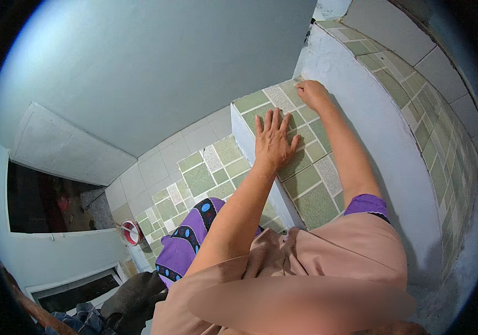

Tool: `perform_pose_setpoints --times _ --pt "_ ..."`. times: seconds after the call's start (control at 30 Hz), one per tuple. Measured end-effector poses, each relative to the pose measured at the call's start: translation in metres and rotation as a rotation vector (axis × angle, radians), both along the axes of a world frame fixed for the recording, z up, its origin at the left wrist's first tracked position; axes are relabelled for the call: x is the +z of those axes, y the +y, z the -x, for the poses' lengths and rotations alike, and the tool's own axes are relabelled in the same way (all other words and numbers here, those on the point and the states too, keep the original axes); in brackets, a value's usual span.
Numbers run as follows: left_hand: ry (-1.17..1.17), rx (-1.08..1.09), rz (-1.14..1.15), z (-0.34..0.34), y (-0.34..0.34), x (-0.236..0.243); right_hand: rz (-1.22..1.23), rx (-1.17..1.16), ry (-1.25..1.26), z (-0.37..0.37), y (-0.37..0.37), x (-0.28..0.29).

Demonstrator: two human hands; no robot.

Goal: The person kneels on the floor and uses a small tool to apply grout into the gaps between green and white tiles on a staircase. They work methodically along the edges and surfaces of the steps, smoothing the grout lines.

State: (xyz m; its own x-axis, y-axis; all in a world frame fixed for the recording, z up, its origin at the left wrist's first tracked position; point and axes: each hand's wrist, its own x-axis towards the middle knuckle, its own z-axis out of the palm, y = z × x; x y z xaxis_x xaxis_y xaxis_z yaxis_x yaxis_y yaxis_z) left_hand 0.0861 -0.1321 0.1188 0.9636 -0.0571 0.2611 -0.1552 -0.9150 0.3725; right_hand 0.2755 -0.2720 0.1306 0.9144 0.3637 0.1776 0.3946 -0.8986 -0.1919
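My left hand (273, 139) lies flat on a step covered in green and speckled tiles (312, 204), its fingers spread and holding nothing. Farther up, my right hand (313, 95) is closed with its fingertips down at the far corner of the same step, beside the pale riser (350, 111). Whatever those fingers may hold is too small or hidden to make out.
Lower tiled steps (200, 178) descend on the left beside a grey-blue wall (155, 67). A red and white bucket (132, 232) stands near an open doorway (55, 195). Another tiled step (401, 84) rises at the right. Purple patterned cloth (186, 240) hangs beside my left arm.
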Motion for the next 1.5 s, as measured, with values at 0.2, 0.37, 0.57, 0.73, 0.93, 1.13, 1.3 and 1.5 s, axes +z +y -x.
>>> perform_pose_setpoints --times 0.2,0.37,0.57,0.73,0.93,1.13,1.3,1.5 --pt "0.009 0.001 -0.008 0.001 -0.001 0.002 -0.125 -0.056 -0.029 0.009 -0.005 0.005" --pt "-0.006 0.001 0.012 0.001 -0.001 0.002 -0.016 -0.01 0.069 0.052 -0.039 0.019" --pt "-0.025 0.007 -0.016 0.001 -0.002 -0.001 -0.018 0.013 0.053 0.064 -0.055 0.016" --pt "-0.006 0.005 -0.024 0.0 -0.001 0.001 -0.078 -0.021 -0.036 0.016 -0.025 0.001" --pt "-0.004 0.003 -0.003 0.0 -0.001 0.001 -0.062 0.003 0.043 0.047 -0.048 0.019" --pt "0.007 0.001 -0.01 0.001 -0.001 0.001 -0.031 -0.078 0.146 0.078 -0.076 0.023" --pt "0.022 0.003 -0.029 -0.001 -0.001 0.002 -0.018 -0.012 -0.027 0.028 -0.038 0.011" --pt "0.008 0.005 -0.015 -0.001 -0.001 0.0 0.106 -0.046 0.023 -0.01 -0.011 0.019"
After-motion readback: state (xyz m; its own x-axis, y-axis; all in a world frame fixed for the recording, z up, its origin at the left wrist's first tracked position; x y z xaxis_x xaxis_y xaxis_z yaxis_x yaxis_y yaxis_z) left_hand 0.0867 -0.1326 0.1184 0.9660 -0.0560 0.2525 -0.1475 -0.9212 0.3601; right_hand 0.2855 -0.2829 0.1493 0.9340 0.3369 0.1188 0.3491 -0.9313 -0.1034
